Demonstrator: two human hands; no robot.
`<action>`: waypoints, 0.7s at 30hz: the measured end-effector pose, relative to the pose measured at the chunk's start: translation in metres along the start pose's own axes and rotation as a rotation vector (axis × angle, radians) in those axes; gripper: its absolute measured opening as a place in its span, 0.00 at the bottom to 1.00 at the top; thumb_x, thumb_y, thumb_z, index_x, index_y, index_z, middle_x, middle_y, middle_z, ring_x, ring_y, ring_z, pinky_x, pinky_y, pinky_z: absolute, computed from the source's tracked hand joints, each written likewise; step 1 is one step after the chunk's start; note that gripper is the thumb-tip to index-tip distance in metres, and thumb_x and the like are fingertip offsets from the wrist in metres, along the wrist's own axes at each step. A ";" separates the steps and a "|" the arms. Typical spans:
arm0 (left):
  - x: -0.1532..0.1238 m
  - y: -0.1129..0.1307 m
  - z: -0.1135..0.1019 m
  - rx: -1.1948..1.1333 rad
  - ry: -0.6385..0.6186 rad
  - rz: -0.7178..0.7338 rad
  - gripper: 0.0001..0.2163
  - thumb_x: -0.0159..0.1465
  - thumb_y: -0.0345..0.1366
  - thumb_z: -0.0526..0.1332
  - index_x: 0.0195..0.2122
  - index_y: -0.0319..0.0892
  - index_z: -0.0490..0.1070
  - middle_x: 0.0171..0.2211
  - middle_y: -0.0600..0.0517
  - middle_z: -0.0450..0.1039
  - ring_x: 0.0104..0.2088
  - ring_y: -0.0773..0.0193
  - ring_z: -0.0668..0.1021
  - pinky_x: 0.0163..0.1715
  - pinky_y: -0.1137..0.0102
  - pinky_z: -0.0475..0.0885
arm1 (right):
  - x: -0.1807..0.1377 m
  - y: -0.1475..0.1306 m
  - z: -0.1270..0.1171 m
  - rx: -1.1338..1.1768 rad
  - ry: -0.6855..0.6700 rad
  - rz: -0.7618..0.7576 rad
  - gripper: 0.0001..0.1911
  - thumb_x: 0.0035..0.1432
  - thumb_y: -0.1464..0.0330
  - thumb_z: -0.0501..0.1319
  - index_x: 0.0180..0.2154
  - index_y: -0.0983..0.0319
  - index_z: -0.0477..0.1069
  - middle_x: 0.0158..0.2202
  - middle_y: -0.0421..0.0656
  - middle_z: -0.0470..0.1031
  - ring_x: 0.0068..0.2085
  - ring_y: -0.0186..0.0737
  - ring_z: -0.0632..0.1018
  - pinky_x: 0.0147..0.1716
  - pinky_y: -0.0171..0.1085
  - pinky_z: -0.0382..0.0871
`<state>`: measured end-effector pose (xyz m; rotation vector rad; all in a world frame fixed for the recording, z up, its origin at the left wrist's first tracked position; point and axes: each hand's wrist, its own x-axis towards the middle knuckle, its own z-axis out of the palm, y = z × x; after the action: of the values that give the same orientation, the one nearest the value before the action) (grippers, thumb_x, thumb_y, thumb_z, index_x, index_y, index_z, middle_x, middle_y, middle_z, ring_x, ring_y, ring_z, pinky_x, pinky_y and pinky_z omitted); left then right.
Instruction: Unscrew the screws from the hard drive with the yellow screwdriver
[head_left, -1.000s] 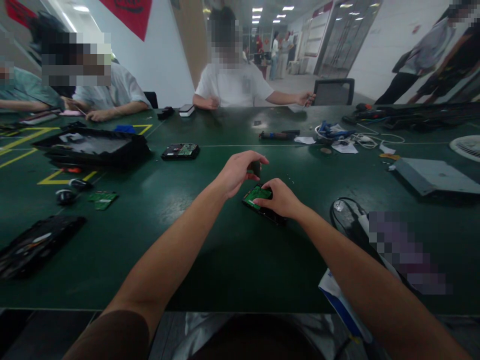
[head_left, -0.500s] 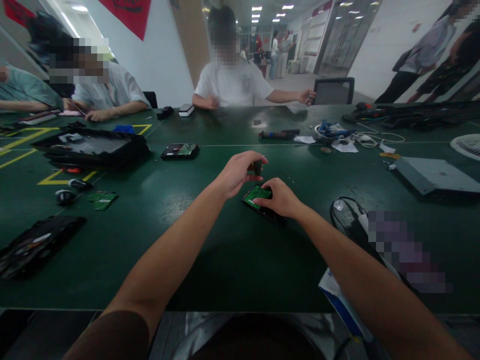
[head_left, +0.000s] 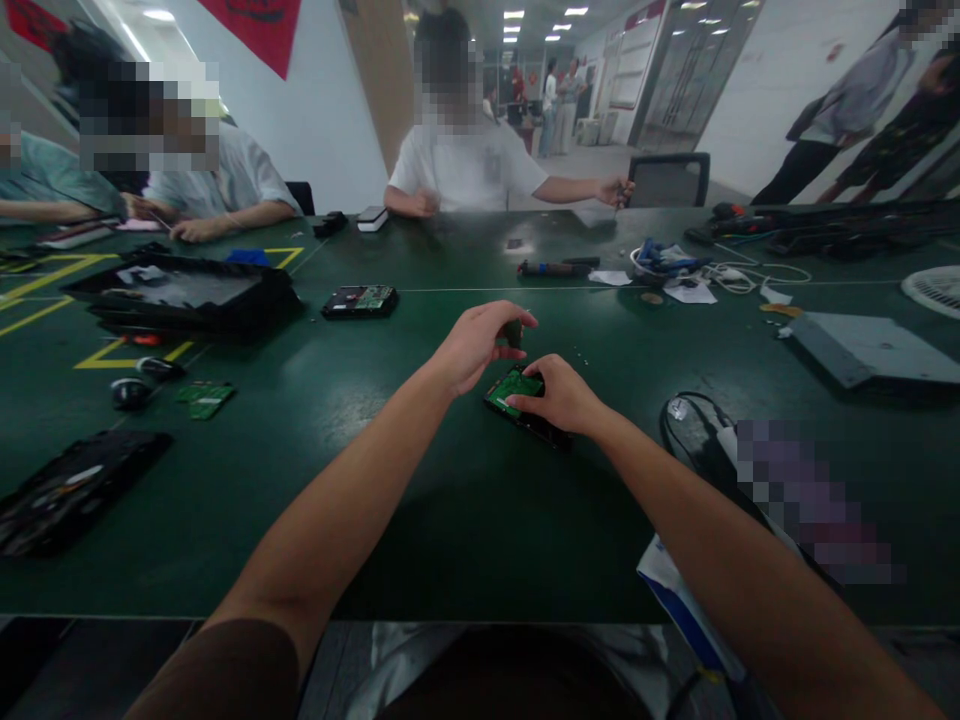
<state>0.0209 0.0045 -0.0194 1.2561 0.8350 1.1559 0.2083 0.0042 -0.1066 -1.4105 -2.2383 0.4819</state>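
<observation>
From my remote post I see the hard drive (head_left: 507, 388) on the table (head_left: 450, 520). Behind it to the left lies a second drive (head_left: 360, 301), the tray (head_left: 259, 308) further left; a casing (head_left: 877, 348) lies right.

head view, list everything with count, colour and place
table: one, green, across the view
near hard drive: one, black and green, centre
small object: one, dark, centre
far hard drive: one, black and green, left of centre
circuit boards: one or two, green, left
tray: at least one, black, left
casing: one, black, near left
metal box: one, grey, right
grille: one, white, right edge
blurred thing: one, purplish, near right
cables: several, white, right
papers: several, white, right of centre
chair: at least one, dark, far side
banners: two, red, upper left
seated people: three, pale tops, far side
standing people: several, mixed clothes, background
left hand: one, bare, holding small object
right hand: one, bare, holding near hard drive
</observation>
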 end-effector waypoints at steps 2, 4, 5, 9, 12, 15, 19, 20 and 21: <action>0.000 0.001 -0.001 0.000 -0.011 -0.022 0.11 0.62 0.42 0.66 0.36 0.38 0.80 0.37 0.46 0.75 0.40 0.60 0.77 0.34 0.68 0.79 | -0.001 0.000 0.000 -0.003 0.002 -0.001 0.28 0.56 0.49 0.74 0.50 0.62 0.78 0.50 0.52 0.77 0.51 0.54 0.78 0.51 0.52 0.74; 0.000 0.001 -0.001 -0.024 -0.030 -0.060 0.12 0.62 0.42 0.65 0.37 0.38 0.79 0.35 0.46 0.76 0.39 0.59 0.78 0.35 0.66 0.80 | -0.001 -0.001 -0.001 -0.003 0.005 -0.002 0.27 0.57 0.50 0.74 0.49 0.61 0.77 0.50 0.52 0.77 0.51 0.54 0.78 0.52 0.52 0.74; 0.000 0.000 -0.001 -0.040 -0.037 -0.078 0.12 0.63 0.43 0.65 0.38 0.38 0.79 0.35 0.46 0.76 0.39 0.59 0.79 0.36 0.64 0.80 | -0.002 -0.002 -0.002 -0.004 0.007 -0.001 0.27 0.57 0.50 0.74 0.49 0.61 0.77 0.50 0.52 0.77 0.52 0.54 0.78 0.52 0.52 0.74; 0.000 -0.001 0.002 -0.112 -0.034 -0.110 0.11 0.64 0.42 0.65 0.39 0.40 0.73 0.35 0.45 0.79 0.40 0.56 0.82 0.38 0.61 0.81 | -0.002 -0.005 -0.004 -0.007 0.002 0.017 0.27 0.57 0.50 0.74 0.49 0.62 0.77 0.50 0.53 0.76 0.51 0.55 0.78 0.50 0.52 0.75; -0.001 -0.001 0.003 -0.109 -0.028 -0.093 0.11 0.63 0.43 0.65 0.38 0.40 0.73 0.36 0.45 0.79 0.42 0.56 0.81 0.37 0.63 0.81 | -0.002 -0.005 -0.004 0.001 0.005 0.024 0.27 0.56 0.50 0.74 0.49 0.61 0.78 0.51 0.52 0.77 0.50 0.55 0.78 0.49 0.52 0.75; -0.001 0.001 0.001 -0.031 -0.005 -0.057 0.11 0.62 0.43 0.65 0.35 0.39 0.76 0.38 0.46 0.77 0.41 0.59 0.79 0.35 0.67 0.80 | -0.001 -0.003 -0.003 0.002 0.009 0.023 0.27 0.55 0.49 0.75 0.49 0.59 0.78 0.50 0.50 0.77 0.50 0.54 0.78 0.50 0.51 0.75; -0.001 0.002 0.000 -0.009 -0.010 -0.059 0.11 0.62 0.43 0.65 0.35 0.39 0.78 0.36 0.46 0.76 0.38 0.60 0.78 0.34 0.67 0.79 | 0.000 0.000 0.000 -0.007 0.001 0.010 0.28 0.56 0.49 0.74 0.50 0.59 0.78 0.50 0.50 0.77 0.51 0.52 0.78 0.51 0.50 0.75; -0.001 0.002 0.000 -0.024 -0.018 -0.071 0.11 0.62 0.43 0.65 0.36 0.39 0.77 0.35 0.46 0.76 0.38 0.59 0.78 0.34 0.67 0.79 | 0.000 0.000 0.000 -0.007 0.002 0.008 0.28 0.56 0.49 0.74 0.50 0.59 0.78 0.50 0.50 0.77 0.51 0.52 0.78 0.51 0.51 0.75; -0.001 0.002 0.000 -0.044 -0.025 -0.084 0.11 0.63 0.43 0.65 0.37 0.39 0.77 0.35 0.46 0.76 0.38 0.59 0.79 0.34 0.66 0.79 | 0.000 0.001 0.000 -0.008 0.005 0.008 0.28 0.56 0.49 0.74 0.50 0.59 0.78 0.50 0.50 0.76 0.51 0.53 0.78 0.51 0.51 0.75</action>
<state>0.0204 0.0035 -0.0175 1.1867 0.8315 1.0837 0.2086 0.0040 -0.1074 -1.4232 -2.2345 0.4721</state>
